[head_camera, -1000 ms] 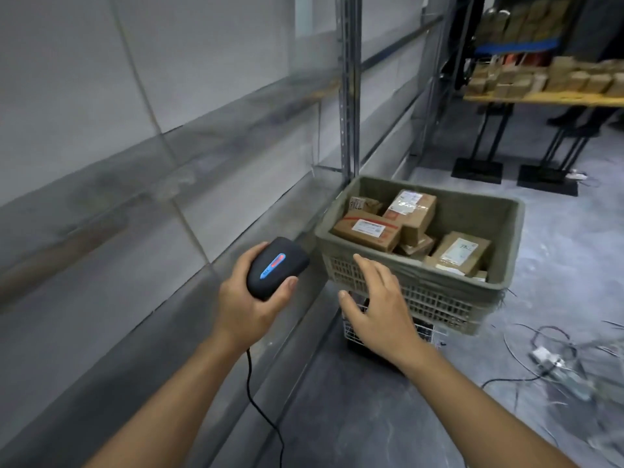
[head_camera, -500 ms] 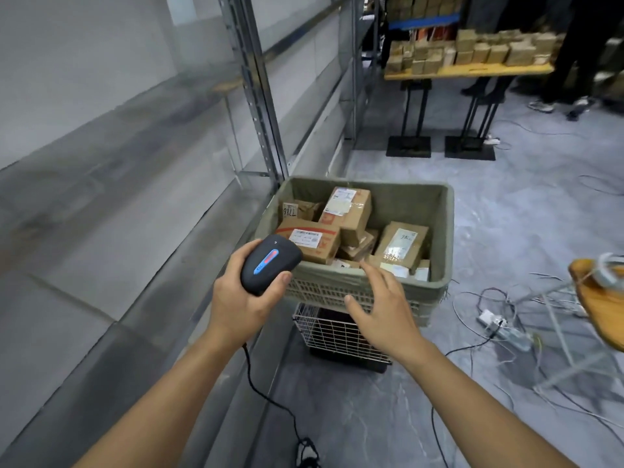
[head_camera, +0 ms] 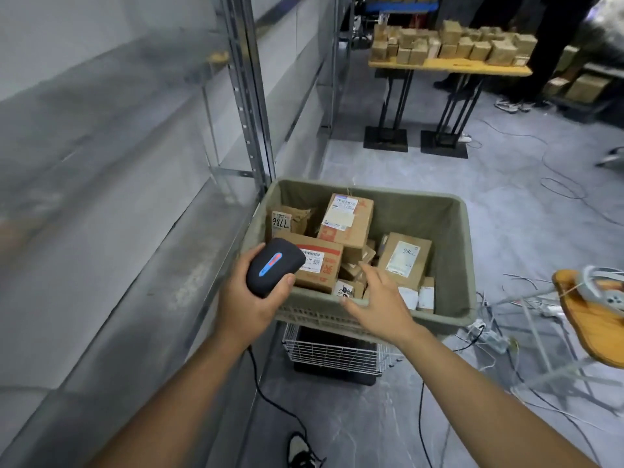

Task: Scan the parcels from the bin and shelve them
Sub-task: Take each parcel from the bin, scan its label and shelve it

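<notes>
So the right hand's fingers (head_camera: 366, 270) are stretching out straight and loose, holding nothing, and they're now reaching over the near rim and into the bin (head_camera: 461, 251). A second ago that right hand (head_camera: 374, 298) was resting flat on the outside of the near wall, so it's clearly crossing over to go for a parcel. Meanwhile the left hand (head_camera: 248, 300) is wrapping its fingers and thumb around the black handheld scanner (head_camera: 274, 266), holding it at the bin's 8 o'clock corner, same grip as before.

The parcels are all sitting in the bin: a flat box with a red-striped label (head_camera: 319, 266) at 8 o'clock right beside the scanner, a taller box (head_camera: 347, 219) at 11 o'clock, one marked 98L (head_camera: 405, 256) toward 3 o'clock. My guess is nothing's getting scanned yet, this is just the pick starting. The shelving (head_camera: 246, 96) is waiting off at 9 o'clock.
</notes>
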